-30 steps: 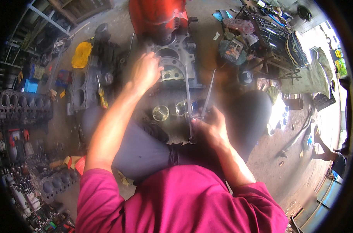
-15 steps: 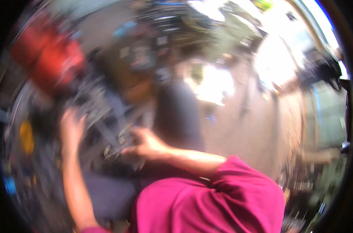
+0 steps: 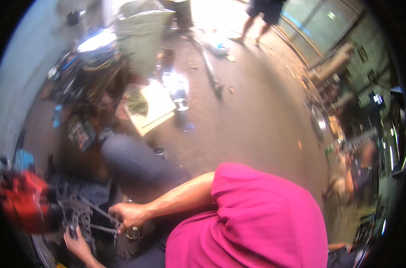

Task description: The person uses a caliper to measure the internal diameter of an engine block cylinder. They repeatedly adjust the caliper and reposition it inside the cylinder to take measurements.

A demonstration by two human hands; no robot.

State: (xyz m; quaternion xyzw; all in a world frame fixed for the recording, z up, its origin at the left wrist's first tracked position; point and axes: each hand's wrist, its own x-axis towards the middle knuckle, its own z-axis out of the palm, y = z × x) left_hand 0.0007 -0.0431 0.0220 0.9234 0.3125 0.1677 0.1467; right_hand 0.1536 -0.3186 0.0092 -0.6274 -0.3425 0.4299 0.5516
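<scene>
At the lower left, a grey metal assembly [image 3: 83, 214] with a ringed casting and two long bars stands beside a bulky red part [image 3: 22, 203]. My right hand [image 3: 130, 213] is at the outer end of the metal bars [image 3: 100, 228], its fingers bent and closed round them. Round metal rings [image 3: 133, 232] lie just below this hand. My left hand [image 3: 79, 246] is lower, against the near side of the casting. Its thumb and fingers pinch a small dark piece that I cannot make out.
My bent knee [image 3: 136, 163] rises beyond the assembly. A pale board [image 3: 151, 107] and a large sack [image 3: 140, 40] are farther off. A long metal pipe [image 3: 205, 62] lies on the brown floor [image 3: 247, 116]. One person [image 3: 263, 13] stands at the top; another person [image 3: 361, 169] is at right.
The view has swung to the right, so the assembly and both hands now appear farther left and lower. Both hands stay at the metal assembly, and the picture is sharper.
</scene>
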